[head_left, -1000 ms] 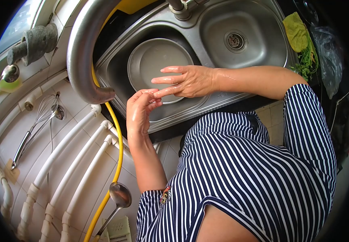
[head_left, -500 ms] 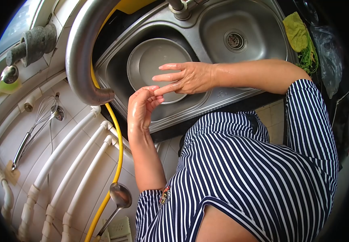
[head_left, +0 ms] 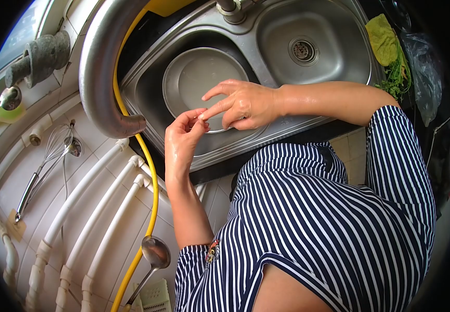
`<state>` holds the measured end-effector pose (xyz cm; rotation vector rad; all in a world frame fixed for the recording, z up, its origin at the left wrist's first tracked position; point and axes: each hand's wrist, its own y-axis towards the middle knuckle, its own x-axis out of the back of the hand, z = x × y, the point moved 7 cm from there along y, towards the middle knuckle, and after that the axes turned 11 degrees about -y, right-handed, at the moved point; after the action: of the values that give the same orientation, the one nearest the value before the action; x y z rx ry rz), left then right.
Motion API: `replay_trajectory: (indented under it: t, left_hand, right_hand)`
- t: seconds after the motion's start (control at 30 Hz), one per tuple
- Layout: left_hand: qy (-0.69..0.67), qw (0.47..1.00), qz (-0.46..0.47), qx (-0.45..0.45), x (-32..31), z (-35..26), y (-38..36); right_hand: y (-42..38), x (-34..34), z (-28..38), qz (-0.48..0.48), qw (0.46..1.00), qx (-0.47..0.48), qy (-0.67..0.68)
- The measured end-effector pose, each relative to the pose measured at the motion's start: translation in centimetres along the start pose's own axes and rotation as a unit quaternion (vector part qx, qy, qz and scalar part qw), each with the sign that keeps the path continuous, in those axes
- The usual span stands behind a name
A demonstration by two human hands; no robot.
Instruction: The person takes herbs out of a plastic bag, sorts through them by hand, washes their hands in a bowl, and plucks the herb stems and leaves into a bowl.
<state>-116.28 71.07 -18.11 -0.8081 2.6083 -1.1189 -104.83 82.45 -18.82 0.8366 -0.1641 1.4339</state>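
Note:
My left hand (head_left: 181,141) is wet, and its thumb and fingers pinch the tip of one finger of my right hand (head_left: 245,105). With its back turned up, my right hand reaches in from the right. One of its fingers stretches out apart from the pinched one, while others are bent. No object shows between the hands. Beneath them, a round metal basin (head_left: 171,78) with cloudy water sits in the left bowl of the steel sink (head_left: 219,165). My hands hover over the basin's near edge and partly cover it.
The right sink bowl (head_left: 334,62) has a drain strainer. Right of it lie a yellow-green cloth (head_left: 382,39), green herbs (head_left: 399,75) and a plastic bag (head_left: 423,78). At left are a thick metal pipe (head_left: 97,67), a yellow hose (head_left: 154,203), white pipes (head_left: 82,197), a whisk (head_left: 53,145) and a ladle (head_left: 155,253).
My left fingers have closed more around the right fingertip. Some right fingers, spread wide before, are now bent, and the right hand has turned slightly. The basin stays put.

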Motion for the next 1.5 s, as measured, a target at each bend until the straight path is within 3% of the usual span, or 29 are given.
replay_trajectory:
  t: [0.17,0.23,0.33,0.4,0.5,0.73,0.83,0.93,1.1,1.5]
  left_hand:
    - [-0.084,0.996,0.003,0.006,0.0,-0.3,-0.3]
    - [-0.133,0.991,0.003,0.023,-0.1,-0.1,-0.2]
    - [-0.107,0.993,-0.021,0.04,0.4,1.2,0.5]
    - [-0.213,0.974,-0.008,0.075,0.5,2.0,0.7]
    - [-0.232,0.97,-0.02,0.073,0.1,1.6,0.4]
    - [-0.176,0.983,-0.053,0.021,-0.4,0.8,-0.2]
    - [-0.058,0.995,-0.059,-0.051,-0.5,0.5,0.2]
    - [-0.132,0.987,-0.086,-0.029,-0.2,0.7,0.2]
    - [-0.221,0.971,-0.028,0.087,-0.4,1.8,0.3]
    - [-0.165,0.982,-0.049,0.075,0.4,3.4,1.3]
  right_hand:
    - [0.2,0.5,0.1,-0.008,0.999,0.021,-0.027]
    - [0.1,0.0,0.4,0.027,0.984,0.073,-0.16]
    - [0.0,-0.7,0.4,0.036,0.975,0.092,-0.201]
    - [0.0,-0.8,0.4,0.033,0.974,0.093,-0.206]
    - [-0.3,-0.5,0.4,0.018,0.976,0.083,-0.199]
    - [-0.2,-0.2,0.4,-0.004,0.981,0.073,-0.181]
    - [-0.1,-0.1,0.7,0.006,0.976,0.056,-0.212]
    - [0.0,-0.3,0.6,0.006,0.973,0.058,-0.223]
    - [-0.4,-0.8,0.7,0.022,0.969,0.085,-0.229]
    - [-1.0,-2.3,0.8,0.013,0.967,0.087,-0.239]
